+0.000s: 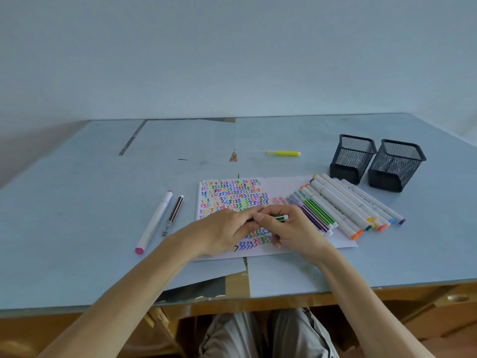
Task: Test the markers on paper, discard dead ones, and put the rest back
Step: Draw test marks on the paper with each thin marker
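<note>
This is looking like a plain desk in a home or a simple study or craft room; which one cannot be told. A bare pale wall [232, 55] is running behind the tabletop [77, 202], which is wearing taped blue sheets, with brown wood showing at its near edge. Two black mesh pen cups [376, 161] are standing near the right edge, a row of markers [343, 205] is lying beside them, and a scribbled test paper [232, 195] is sitting mid-tabletop. A wooden drawer front [438, 306] is showing beneath the near right corner, where a person's knees [258, 337] are tucking under.
</note>
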